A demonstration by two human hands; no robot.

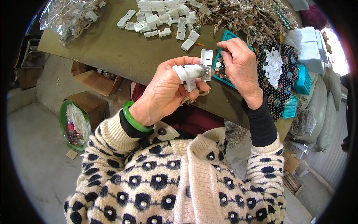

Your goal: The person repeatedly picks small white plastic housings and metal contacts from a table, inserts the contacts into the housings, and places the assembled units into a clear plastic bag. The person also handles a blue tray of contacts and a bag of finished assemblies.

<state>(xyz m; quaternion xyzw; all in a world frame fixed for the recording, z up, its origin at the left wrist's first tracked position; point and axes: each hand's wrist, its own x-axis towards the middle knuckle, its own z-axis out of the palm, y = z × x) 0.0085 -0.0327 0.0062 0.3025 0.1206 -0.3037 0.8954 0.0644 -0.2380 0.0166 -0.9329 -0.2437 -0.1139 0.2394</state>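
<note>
My left hand (162, 84) is closed around a small white plastic battery case (206, 59), its lid swung up. The thumb wears a grey-white finger cover (194, 70) and lies across the case. Thin wires (189, 100) hang below these fingers. My right hand (241, 63) is curled above a teal basket (228, 35), thumb and forefinger drawn together; whatever is between them is hidden. Round button cells (217, 68), silvery and coppery, lie in that basket, just right of the battery case.
Many white cases (164, 18) are heaped at the table's far side, beside bundles of wire (242, 16). White paper-like pieces (273, 67) lie on dark patterned cloth (263, 89) at right. A clear bag (71, 20) sits far left; a green basin (62, 115) stands on the floor.
</note>
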